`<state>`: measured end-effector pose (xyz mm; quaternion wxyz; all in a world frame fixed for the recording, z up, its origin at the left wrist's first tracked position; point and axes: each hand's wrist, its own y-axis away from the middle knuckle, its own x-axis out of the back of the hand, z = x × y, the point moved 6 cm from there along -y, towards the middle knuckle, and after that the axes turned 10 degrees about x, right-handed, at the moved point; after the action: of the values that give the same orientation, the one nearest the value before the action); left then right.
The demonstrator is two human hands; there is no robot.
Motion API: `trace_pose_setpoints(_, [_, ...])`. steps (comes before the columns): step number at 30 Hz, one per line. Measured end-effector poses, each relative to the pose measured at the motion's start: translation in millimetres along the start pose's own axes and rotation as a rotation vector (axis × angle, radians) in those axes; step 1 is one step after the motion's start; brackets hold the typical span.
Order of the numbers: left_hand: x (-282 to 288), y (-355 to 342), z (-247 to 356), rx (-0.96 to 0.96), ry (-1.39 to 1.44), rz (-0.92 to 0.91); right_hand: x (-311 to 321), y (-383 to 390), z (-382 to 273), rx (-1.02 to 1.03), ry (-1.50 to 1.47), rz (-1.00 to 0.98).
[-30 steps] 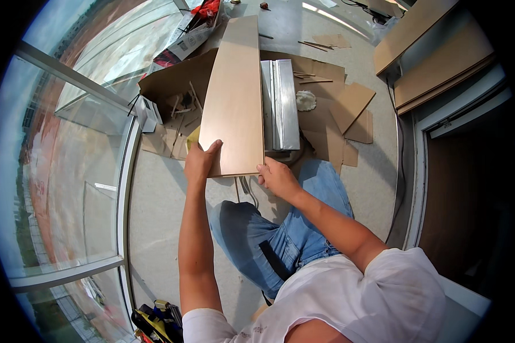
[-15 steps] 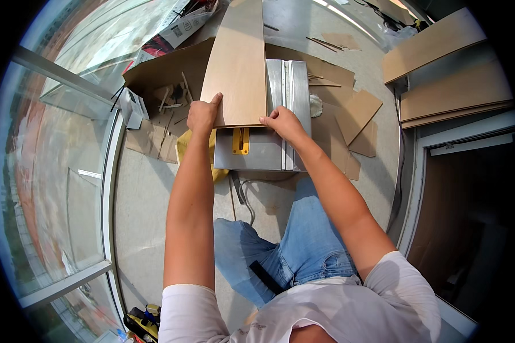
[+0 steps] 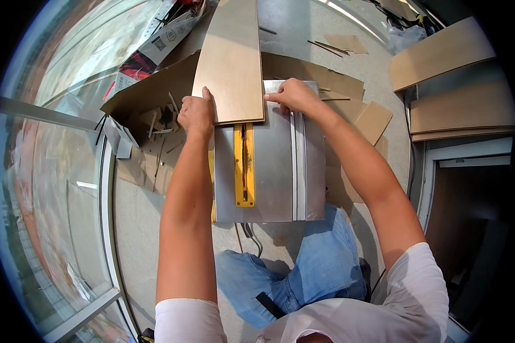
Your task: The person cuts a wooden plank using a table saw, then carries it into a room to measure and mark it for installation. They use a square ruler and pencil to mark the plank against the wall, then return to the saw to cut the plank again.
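Note:
A long light-brown wooden plank [image 3: 230, 68] lies over the far part of a silver metal table saw top [image 3: 272, 171] and reaches away from me. My left hand [image 3: 197, 114] grips its left edge close to the near corner, thumb on top. At the right edge, my right hand [image 3: 294, 96] is closed, its fingertips pinching or pressing the plank's side. In front of the plank's near end shows a yellow slotted insert [image 3: 244, 171] set into the saw top. I cannot make out a blade standing above the slot.
Cardboard sheets [image 3: 373, 123] and wood offcuts [image 3: 160, 123] lie around the saw. More brown boards [image 3: 460, 108] are stacked at the right, by a door frame. A glass window wall [image 3: 57, 200] runs along the left. Thin strips [image 3: 329, 48] lie on the floor beyond.
More of the saw top and its yellow insert now shows in front of the plank's near end. My right hand has shifted farther up along the right edge. The view has shifted slightly.

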<state>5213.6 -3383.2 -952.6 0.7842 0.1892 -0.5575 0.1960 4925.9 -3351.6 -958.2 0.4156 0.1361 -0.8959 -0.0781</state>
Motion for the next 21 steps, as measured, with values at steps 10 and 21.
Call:
trace_pose_setpoints(10, [-17,-10,-4,-0.227,-0.07,0.28,10,-99,88,-0.061,0.016,-0.353])
trace_pose_setpoints(21, [-15,-3,-5,-0.262,0.11,0.306,7,-29,4,0.431,0.445,0.697])
